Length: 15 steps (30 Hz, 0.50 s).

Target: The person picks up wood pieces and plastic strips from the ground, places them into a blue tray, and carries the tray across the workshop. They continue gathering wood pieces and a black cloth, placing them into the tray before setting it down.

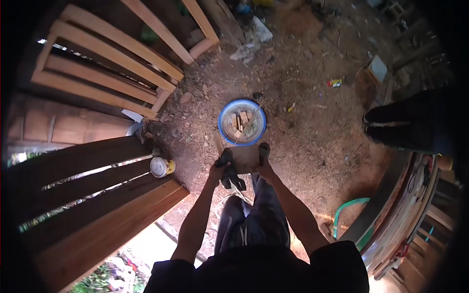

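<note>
In the middle of the head view, my right hand (265, 169) is closed on the right edge of a flat brownish board (245, 159). My left hand (218, 172) is closed on a dark, limp bundle (233, 177) with finger-like ends hanging down, beside the board's left edge. What the bundle is, I cannot tell. Just beyond the board, a blue-rimmed basin (264, 128) rests on the dirt floor. Several short wood pieces (243, 118) lie inside it.
Slatted wooden frames (110, 61) lean at the upper left. A paint bucket (162, 167) stands by dark planks (88, 161) on the left. A person's dark-clad legs (410, 122) are at the right, above a green hose (337, 217) and stacked boards (405, 210).
</note>
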Motion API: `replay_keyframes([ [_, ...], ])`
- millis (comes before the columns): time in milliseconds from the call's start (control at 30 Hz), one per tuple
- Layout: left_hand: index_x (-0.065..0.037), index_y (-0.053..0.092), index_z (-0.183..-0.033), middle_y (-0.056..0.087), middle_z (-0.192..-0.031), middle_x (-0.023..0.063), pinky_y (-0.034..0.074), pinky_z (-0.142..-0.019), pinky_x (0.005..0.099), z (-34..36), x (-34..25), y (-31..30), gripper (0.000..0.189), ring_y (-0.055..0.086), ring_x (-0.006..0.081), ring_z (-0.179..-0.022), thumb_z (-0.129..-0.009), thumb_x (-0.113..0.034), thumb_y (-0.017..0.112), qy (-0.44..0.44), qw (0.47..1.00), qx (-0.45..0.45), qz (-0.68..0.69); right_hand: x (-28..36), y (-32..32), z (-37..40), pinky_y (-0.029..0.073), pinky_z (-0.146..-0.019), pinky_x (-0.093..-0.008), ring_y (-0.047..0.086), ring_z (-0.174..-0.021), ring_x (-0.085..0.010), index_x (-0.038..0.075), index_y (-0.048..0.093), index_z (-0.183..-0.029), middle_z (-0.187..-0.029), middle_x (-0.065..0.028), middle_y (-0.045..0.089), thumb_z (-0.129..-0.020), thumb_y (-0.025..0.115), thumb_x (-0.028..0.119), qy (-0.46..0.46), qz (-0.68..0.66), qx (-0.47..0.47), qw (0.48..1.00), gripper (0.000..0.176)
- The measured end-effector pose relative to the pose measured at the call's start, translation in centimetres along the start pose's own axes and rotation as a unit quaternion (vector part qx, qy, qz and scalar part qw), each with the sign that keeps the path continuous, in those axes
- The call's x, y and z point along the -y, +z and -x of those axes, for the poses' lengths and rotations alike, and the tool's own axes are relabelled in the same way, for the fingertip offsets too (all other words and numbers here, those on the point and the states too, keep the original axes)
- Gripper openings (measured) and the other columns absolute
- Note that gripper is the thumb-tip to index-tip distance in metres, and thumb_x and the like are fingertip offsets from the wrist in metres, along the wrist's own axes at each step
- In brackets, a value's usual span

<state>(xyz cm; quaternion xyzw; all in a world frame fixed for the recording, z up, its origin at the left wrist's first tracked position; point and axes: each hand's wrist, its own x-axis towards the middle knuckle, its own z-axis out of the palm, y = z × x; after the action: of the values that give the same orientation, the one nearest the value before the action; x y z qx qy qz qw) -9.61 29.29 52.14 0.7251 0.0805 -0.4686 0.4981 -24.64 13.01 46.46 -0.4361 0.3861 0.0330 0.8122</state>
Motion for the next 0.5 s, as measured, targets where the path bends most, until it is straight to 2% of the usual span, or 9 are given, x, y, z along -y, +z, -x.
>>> replay_keyframes([
  [133, -0.002, 0.051, -0.110, 0.060, -0.094, 0.0071, 0.049, -0.073, 0.0291, -11.7, 0.4, -0.9, 0.042, 0.058, 0.0157, -0.083, -0.074, -0.015, 0.069, -0.013, 0.999, 0.042, 0.013, -2.1, -0.6, -8.7, 0.041, -0.087, -0.0331, 0.048, -0.104, -0.0222, 0.004, 0.028, -0.128, -0.118, -0.0142, 0.047, -0.079, 0.057, 0.008, -0.006, -0.030, -0.059, 0.998, 0.058],
  [200, 0.000, 0.049, -0.112, 0.059, -0.095, 0.0073, 0.049, -0.072, 0.0286, -17.4, -0.1, 0.7, 0.045, 0.058, 0.0152, -0.083, -0.073, -0.010, 0.069, 0.029, 0.998, 0.039, -0.025, -4.1, -2.2, -14.5, 0.041, -0.085, -0.0365, 0.051, -0.104, -0.0289, 0.001, 0.042, -0.121, -0.116, -0.0197, 0.049, -0.076, 0.060, 0.016, 0.007, 0.111, -0.155, 0.982, 0.051],
  [233, 0.001, 0.048, -0.113, 0.059, -0.096, 0.0075, 0.049, -0.072, 0.0283, -20.9, 0.8, 1.2, 0.048, 0.058, 0.0154, -0.083, -0.072, -0.007, 0.070, 0.042, 0.998, 0.026, -0.035, -6.3, -3.2, -18.2, 0.038, -0.087, -0.0285, 0.048, -0.104, -0.0203, 0.003, 0.038, -0.124, -0.112, -0.0119, 0.051, -0.078, 0.055, 0.008, 0.022, 0.111, -0.150, 0.982, 0.050],
  [267, 0.004, 0.047, -0.117, 0.057, -0.103, 0.0084, 0.046, -0.078, 0.0277, -25.0, 1.7, 1.1, 0.056, 0.055, 0.0148, -0.089, -0.069, -0.009, 0.072, 0.023, 0.995, 0.049, -0.080, -8.9, -4.1, -22.0, 0.038, -0.087, -0.0285, 0.048, -0.104, -0.0203, 0.003, 0.038, -0.124, -0.112, -0.0119, 0.051, -0.078, 0.055, 0.008, 0.036, 0.102, -0.160, 0.981, 0.050],
  [333, 0.004, 0.049, -0.115, 0.059, -0.100, 0.0079, 0.047, -0.076, 0.0262, -32.9, 4.3, 1.8, 0.054, 0.056, 0.0150, -0.086, -0.068, -0.009, 0.072, 0.008, 0.996, 0.033, -0.084, -15.6, -5.6, -28.9, 0.042, -0.079, -0.0285, 0.052, -0.094, -0.0180, 0.002, 0.043, -0.120, -0.104, -0.0098, 0.054, -0.076, 0.053, 0.008, -0.146, 0.236, -0.230, 0.933, 0.045],
  [367, 0.003, 0.051, -0.113, 0.060, -0.099, 0.0080, 0.047, -0.074, 0.0261, -37.1, 5.9, 1.6, 0.053, 0.057, 0.0150, -0.084, -0.067, -0.012, 0.073, 0.000, 0.994, 0.052, -0.100, -14.8, -5.6, -30.6, 0.043, -0.075, -0.0275, 0.052, -0.088, -0.0148, 0.002, 0.045, -0.119, -0.100, -0.0078, 0.055, -0.076, 0.052, 0.007, -0.030, 0.134, -0.230, 0.963, 0.043],
  [400, 0.003, 0.053, -0.111, 0.061, -0.098, 0.0081, 0.047, -0.072, 0.0259, -41.8, 7.4, 1.6, 0.052, 0.058, 0.0150, -0.082, -0.066, -0.014, 0.074, -0.006, 0.990, 0.075, -0.116, -13.3, -5.7, -32.8, 0.044, -0.070, -0.0265, 0.052, -0.082, -0.0116, 0.002, 0.047, -0.117, -0.095, -0.0059, 0.056, -0.076, 0.051, 0.007, 0.081, 0.025, -0.230, 0.969, 0.041],
  [467, 0.000, 0.053, -0.110, 0.060, -0.098, 0.0071, 0.048, -0.074, 0.0258, -47.8, 8.1, 2.5, 0.045, 0.058, 0.0140, -0.084, -0.071, -0.016, 0.070, -0.029, 0.975, 0.086, -0.201, -19.8, -6.6, -38.6, 0.043, -0.060, -0.0231, 0.049, -0.074, -0.0066, 0.002, 0.050, -0.112, -0.087, -0.0024, 0.056, -0.077, 0.052, 0.010, -0.125, -0.021, -0.248, 0.960, 0.036],
  [500, -0.001, 0.055, -0.109, 0.060, -0.100, 0.0063, 0.048, -0.075, 0.0251, -52.3, 10.7, 1.4, 0.044, 0.058, 0.0127, -0.084, -0.071, -0.018, 0.070, -0.066, 0.968, 0.139, -0.199, -26.7, -7.6, -43.1, 0.043, -0.060, -0.0232, 0.049, -0.076, -0.0057, 0.003, 0.052, -0.109, -0.088, -0.0023, 0.055, -0.079, 0.052, 0.012, -0.087, 0.044, -0.306, 0.947, 0.031],
])
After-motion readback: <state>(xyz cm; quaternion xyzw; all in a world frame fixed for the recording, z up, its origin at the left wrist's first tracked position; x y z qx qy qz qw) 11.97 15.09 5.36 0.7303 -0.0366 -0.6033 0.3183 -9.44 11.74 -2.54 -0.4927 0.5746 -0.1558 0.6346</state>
